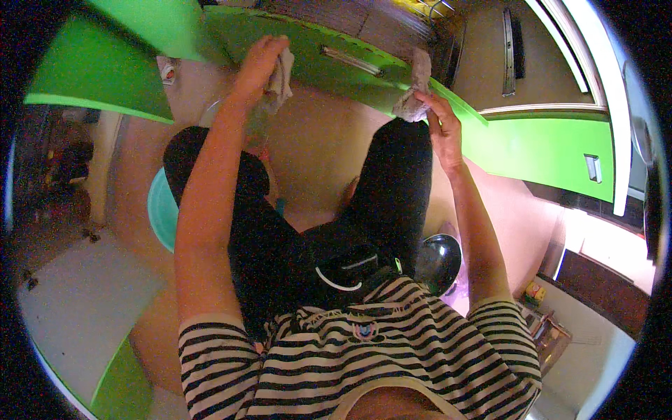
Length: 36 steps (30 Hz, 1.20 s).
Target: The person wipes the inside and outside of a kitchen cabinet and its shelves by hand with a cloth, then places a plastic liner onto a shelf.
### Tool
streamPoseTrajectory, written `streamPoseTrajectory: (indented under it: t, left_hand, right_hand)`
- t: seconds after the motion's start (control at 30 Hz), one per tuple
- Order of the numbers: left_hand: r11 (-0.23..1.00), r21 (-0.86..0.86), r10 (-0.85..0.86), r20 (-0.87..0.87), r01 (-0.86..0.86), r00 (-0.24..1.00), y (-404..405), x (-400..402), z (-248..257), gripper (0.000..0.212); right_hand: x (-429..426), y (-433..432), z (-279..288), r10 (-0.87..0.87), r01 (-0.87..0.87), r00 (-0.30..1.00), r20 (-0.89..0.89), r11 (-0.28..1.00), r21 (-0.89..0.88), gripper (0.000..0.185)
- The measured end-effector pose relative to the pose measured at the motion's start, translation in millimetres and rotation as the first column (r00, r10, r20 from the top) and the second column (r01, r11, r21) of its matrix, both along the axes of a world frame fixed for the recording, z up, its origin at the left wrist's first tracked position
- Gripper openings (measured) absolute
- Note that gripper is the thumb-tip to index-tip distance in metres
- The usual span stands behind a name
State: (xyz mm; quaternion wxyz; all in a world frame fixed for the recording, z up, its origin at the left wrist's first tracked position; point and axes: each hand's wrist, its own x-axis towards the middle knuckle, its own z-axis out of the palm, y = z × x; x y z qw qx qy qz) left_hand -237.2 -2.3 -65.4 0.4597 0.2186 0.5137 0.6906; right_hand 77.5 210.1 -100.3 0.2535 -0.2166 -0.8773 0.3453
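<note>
Bunched in my left hand (262, 65) is a pale cloth (284, 81), which hangs below the fingers in front of a green cabinet front (310, 63). My right hand (445, 128) pinches a second greyish cloth (415, 102) between thumb and fingers. That cloth stretches up across the top edge of the green front, and its lower end hangs just above my right knee. A metal bar handle (352, 60) sits on the front between my two hands. Both knees are bent and spread, with the tiled floor (315, 142) visible between them.
A teal basin (160, 210) stands on the floor by my left leg. Near my right hip is a glossy black rounded object (441, 262). Another green front (546, 149) with a handle is at right. At upper left, a green door (100, 63) juts out.
</note>
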Motion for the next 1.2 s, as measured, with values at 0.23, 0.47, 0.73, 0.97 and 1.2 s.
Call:
streamPoseTrajectory:
  t: [0.23,0.47,0.73,0.97,1.2]
  left_hand:
    - [0.963,-0.267,-0.024,-0.217,-0.036,0.976,33.6,-1.7,-94.0,0.030]
    - [0.864,-0.470,-0.398,-0.419,0.180,0.816,41.3,-11.0,-201.1,0.038]
    - [0.988,-0.144,-0.066,-0.695,-0.048,0.716,76.0,138.1,-137.7,0.052]
    - [0.970,-0.150,0.099,-0.468,-0.190,0.878,85.0,138.6,-148.5,0.038]
    - [0.816,-0.060,0.524,-0.343,-0.575,0.780,125.7,69.9,-141.9,0.042]
  right_hand:
    - [-3.7,-2.4,30.7,0.186,-0.183,0.982,-0.023,0.931,-0.316,0.030]
    - [-41.2,-1.4,-25.4,0.352,-0.228,0.914,0.202,0.858,-0.460,0.028]
    - [-41.8,8.8,-47.3,0.083,0.001,0.989,0.121,0.821,-0.571,0.025]
    - [-52.4,19.9,-18.3,0.107,-0.084,0.982,0.156,0.986,-0.144,0.027]
    - [-46.8,124.3,-20.7,-0.224,0.112,0.965,0.133,0.817,0.566,0.024]
